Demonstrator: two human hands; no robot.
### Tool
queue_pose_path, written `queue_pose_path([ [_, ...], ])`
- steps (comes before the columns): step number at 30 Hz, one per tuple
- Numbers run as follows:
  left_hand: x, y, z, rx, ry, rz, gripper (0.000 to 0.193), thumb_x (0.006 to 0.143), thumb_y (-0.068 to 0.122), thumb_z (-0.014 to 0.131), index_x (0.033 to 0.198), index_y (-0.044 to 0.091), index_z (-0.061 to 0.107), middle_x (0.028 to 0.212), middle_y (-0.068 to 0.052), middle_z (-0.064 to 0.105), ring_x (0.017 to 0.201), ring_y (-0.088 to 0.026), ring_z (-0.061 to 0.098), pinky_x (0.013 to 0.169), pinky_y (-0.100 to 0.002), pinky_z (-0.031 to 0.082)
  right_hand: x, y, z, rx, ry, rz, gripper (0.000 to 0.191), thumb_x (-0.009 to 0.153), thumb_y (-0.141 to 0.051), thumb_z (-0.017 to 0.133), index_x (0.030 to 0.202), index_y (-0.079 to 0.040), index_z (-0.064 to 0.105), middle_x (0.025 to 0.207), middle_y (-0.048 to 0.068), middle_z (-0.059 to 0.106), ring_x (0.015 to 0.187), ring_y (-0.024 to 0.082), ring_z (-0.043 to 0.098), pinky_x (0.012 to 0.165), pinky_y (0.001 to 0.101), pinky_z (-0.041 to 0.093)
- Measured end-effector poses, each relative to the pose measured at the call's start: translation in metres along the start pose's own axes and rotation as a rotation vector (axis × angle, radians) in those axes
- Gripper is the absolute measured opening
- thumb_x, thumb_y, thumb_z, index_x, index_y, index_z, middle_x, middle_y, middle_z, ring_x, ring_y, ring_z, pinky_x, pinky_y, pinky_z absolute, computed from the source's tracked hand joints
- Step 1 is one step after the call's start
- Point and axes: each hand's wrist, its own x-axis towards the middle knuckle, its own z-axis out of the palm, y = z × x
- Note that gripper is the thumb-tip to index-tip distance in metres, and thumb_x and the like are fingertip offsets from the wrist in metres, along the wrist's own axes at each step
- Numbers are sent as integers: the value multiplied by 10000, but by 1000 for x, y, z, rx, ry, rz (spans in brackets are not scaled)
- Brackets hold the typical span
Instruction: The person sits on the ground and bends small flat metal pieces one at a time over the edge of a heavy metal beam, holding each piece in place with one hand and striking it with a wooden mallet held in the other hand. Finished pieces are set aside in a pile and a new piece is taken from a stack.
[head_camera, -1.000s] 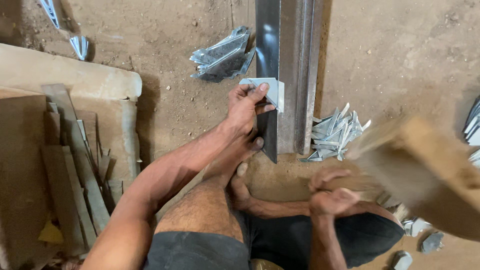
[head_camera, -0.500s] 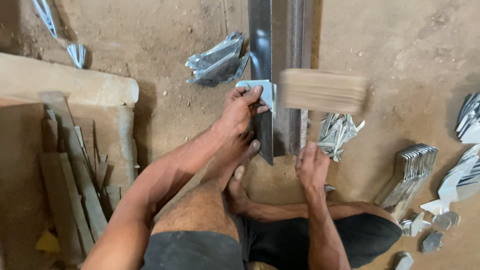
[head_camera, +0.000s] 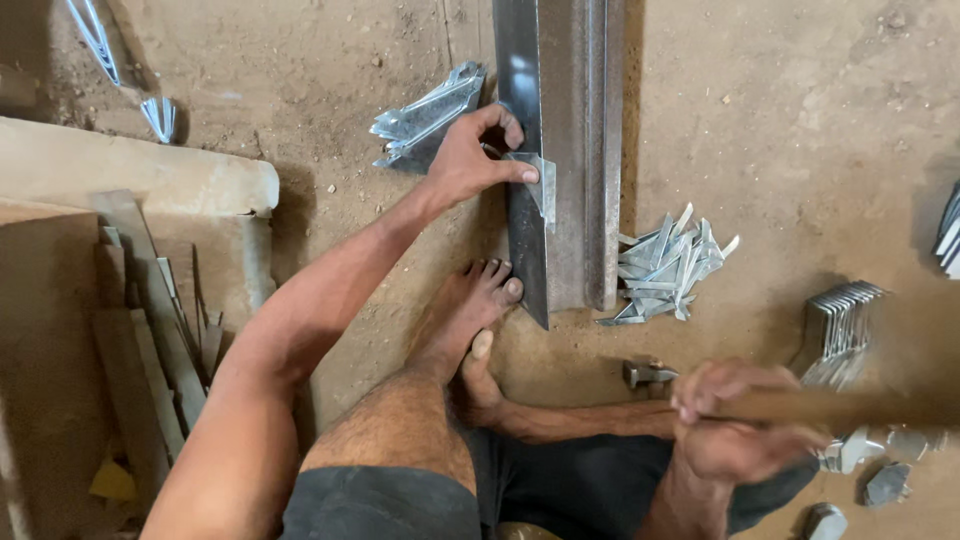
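Note:
My left hand (head_camera: 470, 160) presses a small bent sheet-metal piece (head_camera: 538, 185) against the edge of a long steel rail (head_camera: 575, 150) that lies on the dirt floor. A dark flat metal blade (head_camera: 522, 240) runs along the rail's left side, and my bare foot (head_camera: 470, 305) rests against its lower end. My right hand (head_camera: 735, 425) grips the wooden handle of a mallet (head_camera: 830, 405), held low at the right and blurred; the mallet's head is out of sight.
A heap of bent metal strips (head_camera: 665, 265) lies right of the rail. Another pile (head_camera: 425, 120) lies left of it. Stacked bent pieces (head_camera: 840, 320) stand at the right. Wooden boards and scraps (head_camera: 130, 300) fill the left side. A small metal block (head_camera: 645, 375) lies near my shin.
The wooden mallet swung down over the rail, then dropped back low to the right. My left hand shifted slightly up the rail with the metal piece, which now lies folded over the edge.

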Motion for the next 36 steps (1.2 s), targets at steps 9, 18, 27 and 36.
queue_pose_path([
  [9,-2,8,4,161,-30,-139,407,691,299,941,875,80,651,848,40,685,747,-76,616,696,-268,516,4,93,23,-470,-64,567,576,1048,-528,360,786,-86,620,548,24,518,427,159,475,359,347,371],
  [18,-10,1,12,75,59,-52,345,751,166,925,927,50,652,872,26,659,799,-79,578,744,-265,508,-21,119,11,-198,52,768,590,1049,-601,346,787,-94,491,592,81,442,429,203,401,359,382,301],
  [27,-8,2,6,155,-12,77,332,815,169,878,970,38,614,926,-30,637,883,-143,579,827,-330,501,9,114,37,-216,60,819,539,1065,-498,448,777,-46,510,551,32,461,391,134,422,322,292,300],
  [36,-4,74,61,626,-241,205,273,851,61,731,1077,59,579,1078,-131,607,926,-294,662,779,-442,524,3,87,18,-410,61,583,320,1105,-283,513,951,-30,632,655,20,560,486,82,474,412,240,366],
])
